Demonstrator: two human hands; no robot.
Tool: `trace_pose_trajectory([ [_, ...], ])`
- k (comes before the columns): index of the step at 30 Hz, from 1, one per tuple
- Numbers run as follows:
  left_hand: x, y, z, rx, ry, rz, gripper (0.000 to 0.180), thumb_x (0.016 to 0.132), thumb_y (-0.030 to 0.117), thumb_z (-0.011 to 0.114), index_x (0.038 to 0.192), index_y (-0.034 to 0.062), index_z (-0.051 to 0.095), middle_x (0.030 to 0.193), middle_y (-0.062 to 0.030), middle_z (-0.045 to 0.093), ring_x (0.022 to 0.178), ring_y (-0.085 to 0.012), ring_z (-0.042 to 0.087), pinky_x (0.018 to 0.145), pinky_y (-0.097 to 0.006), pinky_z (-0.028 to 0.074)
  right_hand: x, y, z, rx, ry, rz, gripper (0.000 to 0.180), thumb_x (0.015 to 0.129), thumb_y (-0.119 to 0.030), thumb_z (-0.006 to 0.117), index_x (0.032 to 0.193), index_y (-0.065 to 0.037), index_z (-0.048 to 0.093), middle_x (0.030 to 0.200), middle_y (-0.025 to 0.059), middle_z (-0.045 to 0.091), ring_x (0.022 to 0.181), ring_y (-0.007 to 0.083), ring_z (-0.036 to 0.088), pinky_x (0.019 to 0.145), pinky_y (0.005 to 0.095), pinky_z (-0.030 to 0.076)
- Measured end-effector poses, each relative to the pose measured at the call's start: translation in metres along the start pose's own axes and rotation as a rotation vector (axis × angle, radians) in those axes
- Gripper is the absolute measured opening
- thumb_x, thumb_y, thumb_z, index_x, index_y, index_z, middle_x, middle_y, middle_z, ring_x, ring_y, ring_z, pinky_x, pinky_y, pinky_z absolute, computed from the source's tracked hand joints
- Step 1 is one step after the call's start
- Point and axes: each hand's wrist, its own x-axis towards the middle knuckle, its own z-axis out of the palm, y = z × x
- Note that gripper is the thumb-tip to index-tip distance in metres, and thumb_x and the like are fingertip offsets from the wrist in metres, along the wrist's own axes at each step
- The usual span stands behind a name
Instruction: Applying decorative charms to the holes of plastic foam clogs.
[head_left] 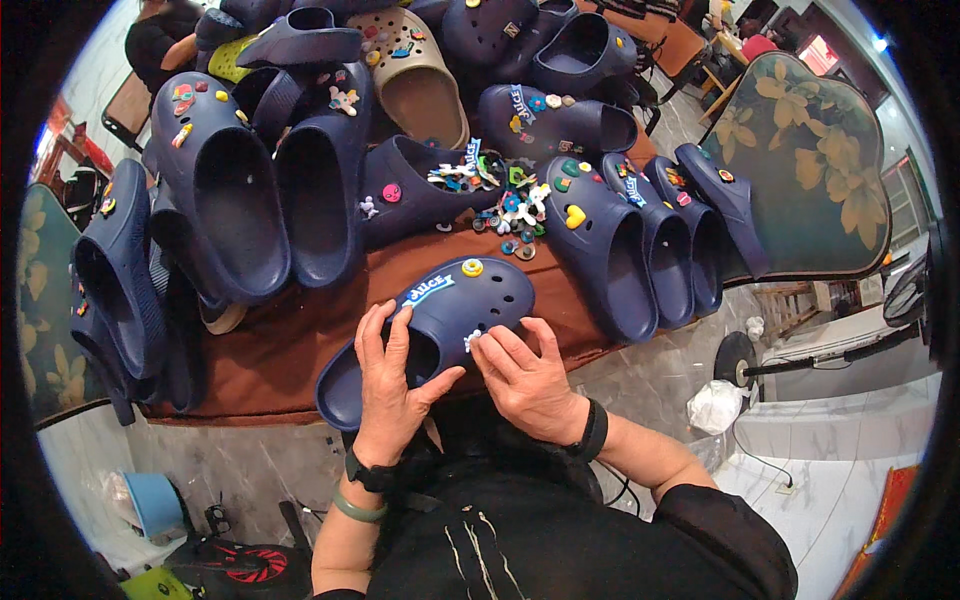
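A dark blue clog (pixel 480 300) lies on the brown cloth in front of me, its toe pointing up and right. A blue-and-white banner charm (pixel 428 290) and a yellow ring charm (pixel 472 267) sit on its upper. My left hand (pixel 392 380) spans the clog's opening, fingers against the upper and thumb spread toward the near edge. With bent fingers, my right hand (pixel 525 385) pinches a small white charm (pixel 472 341) at the clog's near side. The charm's underside is hidden.
Beyond the clog is a pile of loose colourful charms (pixel 512 205). Decorated blue clogs (pixel 235 210) stand at left, more (pixel 600 240) at right, and a beige clog (pixel 415 80) behind. The brown cloth (pixel 270 360) ends near me. A flowered chair back (pixel 800 170) stands right.
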Motion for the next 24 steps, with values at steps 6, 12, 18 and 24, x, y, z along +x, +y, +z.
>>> trace_pose_trajectory([
  [6, 0.001, 0.003, 0.002, -0.014, 0.037, -0.031, 0.078, 0.069, 0.029, 0.086, 0.133, 0.0041, 0.048, 0.140, -0.0182, 0.041, 0.132, -0.0387, 0.037, 0.108, -0.047, 0.035, 0.001, 0.014, 0.005, 0.107, 0.027, -0.011, 0.035, 0.074, -0.008, 0.069, 0.108, -0.001, 0.068, 0.104, 0.0069, 0.060, 0.104, 0.0228, 0.058, 0.098, 0.0477, 0.038],
  [12, -0.002, 0.000, 0.005, -0.033, 0.061, -0.053, 0.076, 0.069, 0.030, 0.086, 0.131, 0.0049, 0.049, 0.138, -0.0179, 0.043, 0.130, -0.0384, 0.038, 0.108, -0.046, 0.036, 0.014, 0.093, 0.025, 0.432, 0.146, 0.314, 0.013, 0.083, -0.003, 0.067, 0.096, -0.002, 0.067, 0.098, 0.0158, 0.064, 0.092, 0.0346, 0.062, 0.080, 0.0404, 0.052],
  [18, -0.001, 0.000, 0.004, -0.045, 0.045, -0.053, 0.076, 0.070, 0.031, 0.085, 0.131, 0.0047, 0.049, 0.138, -0.0179, 0.042, 0.130, -0.0381, 0.039, 0.108, -0.046, 0.036, 0.014, 0.135, 0.072, 0.254, 0.015, 0.309, 0.019, 0.083, -0.006, 0.068, 0.102, -0.002, 0.065, 0.100, 0.0169, 0.061, 0.093, 0.0362, 0.062, 0.081, 0.0419, 0.051],
  [24, -0.001, 0.000, 0.004, -0.027, 0.032, -0.032, 0.077, 0.070, 0.031, 0.085, 0.133, 0.0048, 0.048, 0.138, -0.0180, 0.041, 0.130, -0.0381, 0.038, 0.107, -0.046, 0.037, 0.015, 0.134, 0.069, 0.265, -0.082, 0.440, 0.017, 0.086, -0.007, 0.066, 0.101, 0.001, 0.061, 0.095, 0.0181, 0.060, 0.087, 0.0388, 0.061, 0.076, 0.0417, 0.051],
])
